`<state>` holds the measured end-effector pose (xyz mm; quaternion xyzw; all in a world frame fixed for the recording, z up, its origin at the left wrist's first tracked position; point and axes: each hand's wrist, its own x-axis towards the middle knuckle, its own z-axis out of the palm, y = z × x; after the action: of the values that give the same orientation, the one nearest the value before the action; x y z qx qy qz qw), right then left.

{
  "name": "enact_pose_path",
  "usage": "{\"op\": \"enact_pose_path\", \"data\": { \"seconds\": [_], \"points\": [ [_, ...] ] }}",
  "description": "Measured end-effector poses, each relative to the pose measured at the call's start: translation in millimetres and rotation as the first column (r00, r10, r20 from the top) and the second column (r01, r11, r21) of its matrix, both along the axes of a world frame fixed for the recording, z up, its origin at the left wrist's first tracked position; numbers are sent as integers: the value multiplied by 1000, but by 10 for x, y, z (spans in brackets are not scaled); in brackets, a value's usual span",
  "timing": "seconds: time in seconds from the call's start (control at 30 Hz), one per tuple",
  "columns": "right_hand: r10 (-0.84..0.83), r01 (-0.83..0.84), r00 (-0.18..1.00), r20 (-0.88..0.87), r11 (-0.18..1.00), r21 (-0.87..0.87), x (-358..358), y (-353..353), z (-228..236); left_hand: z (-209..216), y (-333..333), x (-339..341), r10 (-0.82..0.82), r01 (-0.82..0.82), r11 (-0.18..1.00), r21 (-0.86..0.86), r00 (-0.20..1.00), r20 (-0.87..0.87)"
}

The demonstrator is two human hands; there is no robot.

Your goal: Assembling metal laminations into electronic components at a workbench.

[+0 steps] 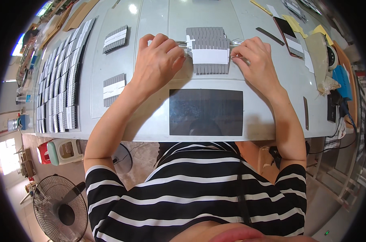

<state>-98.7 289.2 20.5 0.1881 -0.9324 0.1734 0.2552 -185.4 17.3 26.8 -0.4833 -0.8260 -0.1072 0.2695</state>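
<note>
A stack of narrow grey strips with a white band across it lies between my hands on the table. More grey strips show behind it, partly overlapped. Thin silvery wires stick out at both sides of the stack. My left hand is at its left side, fingers curled and closed near the wire ends; what they hold is hidden. At the right edge my right hand pinches a thin wire between thumb and forefinger. A dark glossy rectangular sheet lies flat nearer to me.
Two small banded strip bundles lie left of my arm, beside long rows of similar bundles. To the right are a dark flat bar, a dark tray, a blue box and cables. A floor fan stands lower left.
</note>
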Motion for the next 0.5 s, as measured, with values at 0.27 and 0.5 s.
{"op": "enact_pose_path", "data": {
  "seconds": [0.27, 0.5],
  "points": [
    [30, -27, 996, 90, 999, -34, 21, 36, 9, 8, -97, 34, -47, 48, 998, -28, 999, 21],
    [66, -68, 997, 41, 996, 62, 109, -12, 149, 50, -108, 78, -56, 56, 998, -3, 998, 14]
  ]
}}
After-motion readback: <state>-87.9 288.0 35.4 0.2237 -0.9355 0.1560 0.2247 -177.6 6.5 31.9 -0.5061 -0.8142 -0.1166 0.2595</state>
